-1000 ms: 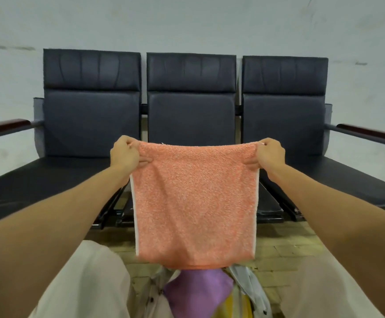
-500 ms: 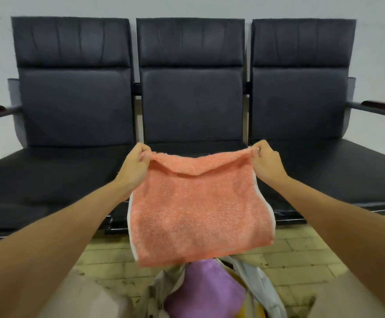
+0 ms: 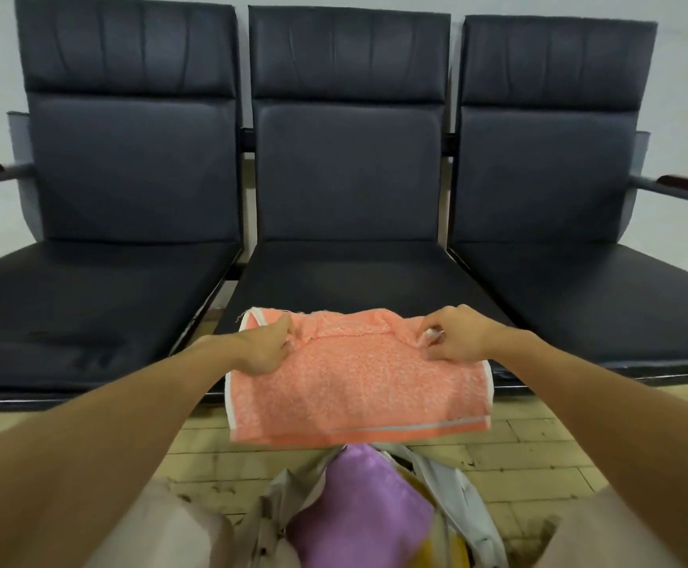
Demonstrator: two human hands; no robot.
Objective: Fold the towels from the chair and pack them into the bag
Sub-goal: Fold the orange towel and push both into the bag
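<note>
An orange towel (image 3: 358,387) with white edging lies over the front edge of the middle black chair seat (image 3: 346,280), its near part hanging past the edge. My left hand (image 3: 264,348) pinches its far left corner. My right hand (image 3: 453,336) pinches the far right corner, where the cloth is bunched and folded over. Below, between my knees, an open grey bag (image 3: 453,498) holds a folded purple towel (image 3: 358,510) with something yellow beside it.
Three joined black padded chairs stand against a pale wall; the left seat (image 3: 88,305) and right seat (image 3: 604,297) hold nothing. Dark armrests (image 3: 686,186) stick out at both ends. The floor (image 3: 539,440) is yellowish brick tile.
I have lowered the orange towel from hanging in the air down onto the middle seat's front edge, both hands still on its top corners. The view tilted downward.
</note>
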